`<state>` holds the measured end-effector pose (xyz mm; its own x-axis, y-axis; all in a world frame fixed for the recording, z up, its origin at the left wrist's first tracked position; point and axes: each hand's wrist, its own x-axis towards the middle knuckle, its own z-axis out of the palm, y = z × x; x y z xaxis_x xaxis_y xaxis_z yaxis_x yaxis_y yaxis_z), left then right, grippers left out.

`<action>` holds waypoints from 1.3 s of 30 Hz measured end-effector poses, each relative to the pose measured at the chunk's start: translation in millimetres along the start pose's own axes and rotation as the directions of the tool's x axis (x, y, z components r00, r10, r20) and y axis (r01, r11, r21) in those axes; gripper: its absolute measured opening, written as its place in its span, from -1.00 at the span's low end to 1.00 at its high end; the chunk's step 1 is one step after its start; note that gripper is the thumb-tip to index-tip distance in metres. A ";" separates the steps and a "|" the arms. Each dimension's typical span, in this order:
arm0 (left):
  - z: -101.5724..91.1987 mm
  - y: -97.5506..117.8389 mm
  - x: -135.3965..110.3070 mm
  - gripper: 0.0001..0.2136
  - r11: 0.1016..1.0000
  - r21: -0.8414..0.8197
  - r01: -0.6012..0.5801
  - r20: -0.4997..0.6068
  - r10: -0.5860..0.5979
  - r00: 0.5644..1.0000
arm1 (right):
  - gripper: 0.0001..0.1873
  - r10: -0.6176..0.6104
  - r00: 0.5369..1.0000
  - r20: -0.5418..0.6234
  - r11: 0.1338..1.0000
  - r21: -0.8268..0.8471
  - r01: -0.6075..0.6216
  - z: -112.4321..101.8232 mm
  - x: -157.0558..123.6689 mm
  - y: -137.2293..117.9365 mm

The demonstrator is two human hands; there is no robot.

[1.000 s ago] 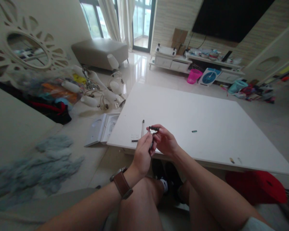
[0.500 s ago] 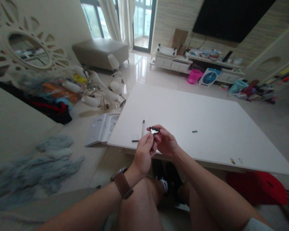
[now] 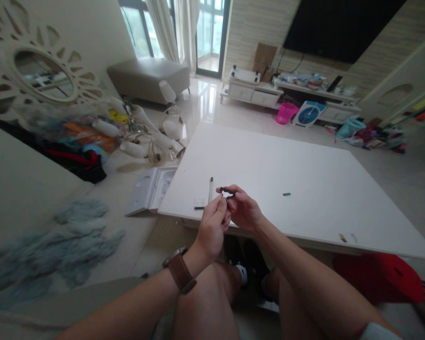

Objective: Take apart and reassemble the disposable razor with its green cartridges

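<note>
Black and silver, likely light and stiff; best to hold small tool (image 3: 228, 193) by its lower end. Grasped in fingers of left hand (image 3: 212, 229) and right hand (image 3: 246, 208), above near edge of white bench (image 3: 269, 163).

Window (image 3: 136, 30): very bright, washed-out blue; daylight comes in here and through the glass door (image 3: 216, 30).
Shiny floor (image 3: 206, 99): white streaks of glare near the door.
White table (image 3: 269, 160): soft, pale light.
Big TV (image 3: 343, 28): very dark, almost all black.
Small shiny thing (image 3: 227, 194): one bright glint, but its tiny parts look fuzzy.
Gray fluffy cloth (image 3: 88, 233): dim and smudgy.
Arms (image 3: 134, 295): stretched big toward the bottom edge.
Corners: darker, blurry and leaning.
</note>
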<state>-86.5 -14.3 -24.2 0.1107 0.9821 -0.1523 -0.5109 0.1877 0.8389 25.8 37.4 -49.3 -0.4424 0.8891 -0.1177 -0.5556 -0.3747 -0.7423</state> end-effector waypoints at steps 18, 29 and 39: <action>-2.1 0.6 -1.8 -0.81 0.999 -0.021 0.045 0.075 -0.043 0.996 | -0.74 -0.006 0.999 0.051 1.000 -0.027 0.007 -2.4 -0.6 0.6; -2.2 -1.2 -1.2 -0.77 1.000 -0.025 0.009 0.084 -0.007 0.996 | -0.75 -0.013 1.000 0.024 0.998 0.069 0.012 0.7 -0.9 -0.9; -2.4 -4.4 -0.8 -0.67 0.999 0.033 -0.027 0.094 0.024 0.995 | -0.72 0.017 0.999 0.043 0.996 0.089 -0.021 -4.3 0.2 0.7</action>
<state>-86.4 -15.9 -29.1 0.1782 0.9805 -0.0823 -0.4850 0.1603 0.8597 28.4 38.5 -52.7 -0.4820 0.8702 -0.1020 -0.6068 -0.4155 -0.6776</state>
